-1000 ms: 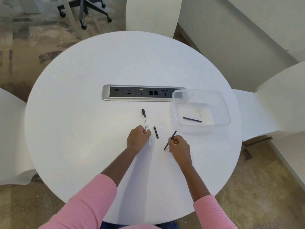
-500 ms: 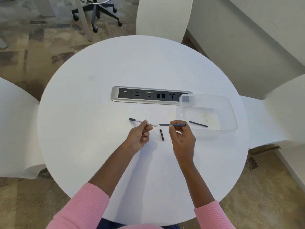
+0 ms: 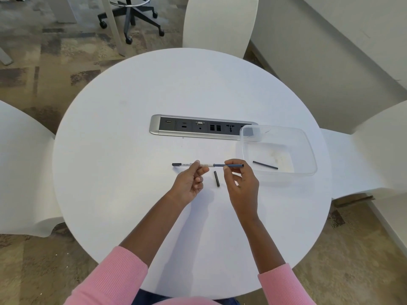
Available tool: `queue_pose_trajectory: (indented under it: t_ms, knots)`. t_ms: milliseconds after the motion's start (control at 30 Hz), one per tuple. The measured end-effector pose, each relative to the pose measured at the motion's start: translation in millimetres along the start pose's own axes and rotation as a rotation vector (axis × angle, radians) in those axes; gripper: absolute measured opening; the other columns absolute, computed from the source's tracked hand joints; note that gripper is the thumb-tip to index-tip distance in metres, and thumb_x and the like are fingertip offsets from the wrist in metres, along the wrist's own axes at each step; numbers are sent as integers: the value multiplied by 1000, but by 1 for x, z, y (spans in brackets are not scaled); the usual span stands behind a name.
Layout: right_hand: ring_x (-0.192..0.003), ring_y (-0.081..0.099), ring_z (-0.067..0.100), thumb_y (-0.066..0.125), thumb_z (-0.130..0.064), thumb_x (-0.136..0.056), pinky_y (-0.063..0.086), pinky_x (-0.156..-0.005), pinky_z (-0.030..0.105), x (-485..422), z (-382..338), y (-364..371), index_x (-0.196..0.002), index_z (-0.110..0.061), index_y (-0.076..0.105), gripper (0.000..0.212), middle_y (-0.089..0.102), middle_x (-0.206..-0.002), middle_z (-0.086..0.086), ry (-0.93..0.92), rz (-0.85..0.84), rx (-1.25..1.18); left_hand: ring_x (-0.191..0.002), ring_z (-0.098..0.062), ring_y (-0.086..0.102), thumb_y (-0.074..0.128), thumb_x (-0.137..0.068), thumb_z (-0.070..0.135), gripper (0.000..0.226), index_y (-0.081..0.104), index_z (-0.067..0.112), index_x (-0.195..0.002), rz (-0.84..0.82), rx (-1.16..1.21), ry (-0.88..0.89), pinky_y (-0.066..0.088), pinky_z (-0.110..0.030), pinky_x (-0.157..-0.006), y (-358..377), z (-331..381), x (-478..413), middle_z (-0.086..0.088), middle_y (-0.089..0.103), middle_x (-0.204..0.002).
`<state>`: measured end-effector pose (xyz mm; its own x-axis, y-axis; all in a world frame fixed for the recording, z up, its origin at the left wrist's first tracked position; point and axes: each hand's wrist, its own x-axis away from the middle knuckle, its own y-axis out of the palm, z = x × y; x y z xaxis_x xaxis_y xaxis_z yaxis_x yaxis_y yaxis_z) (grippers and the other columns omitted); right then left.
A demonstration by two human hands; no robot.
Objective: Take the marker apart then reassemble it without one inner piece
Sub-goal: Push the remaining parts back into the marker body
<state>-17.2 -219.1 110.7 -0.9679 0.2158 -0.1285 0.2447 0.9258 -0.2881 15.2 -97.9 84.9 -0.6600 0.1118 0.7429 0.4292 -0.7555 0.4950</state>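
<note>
My left hand [image 3: 189, 182] pinches the white marker barrel [image 3: 187, 165], held level above the table with its black end pointing left. My right hand [image 3: 241, 183] grips a thin dark inner rod [image 3: 232, 165] and holds it in line with the barrel; the rod's left tip meets the barrel's open right end. A short black piece [image 3: 217, 178] lies on the white round table [image 3: 132, 133] between my hands. Another thin dark stick [image 3: 265, 165] lies inside the clear plastic container [image 3: 308, 150] to the right.
A silver and black socket strip [image 3: 198, 127] is set into the table's middle, and the container's corner overlaps its right end. White chairs [image 3: 220, 20] stand at the far side, left and right. An office chair base [image 3: 132, 16] is at the back left.
Both hands lifted their pieces off the table and turned them level. The rod's tip has closed the gap and now meets the barrel's open end.
</note>
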Motion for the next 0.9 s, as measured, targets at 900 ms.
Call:
queue_pose_trajectory:
  t_ms: [900]
  knots:
    - [-97, 57, 30, 59, -18, -84, 43, -82, 34, -15, 72, 17, -103, -4, 55, 24, 57, -107, 17, 322, -275, 621, -25, -2, 35, 48, -95, 19, 25, 52, 11, -72, -29, 129, -10, 23, -11, -28, -9, 10, 11, 1, 67, -50]
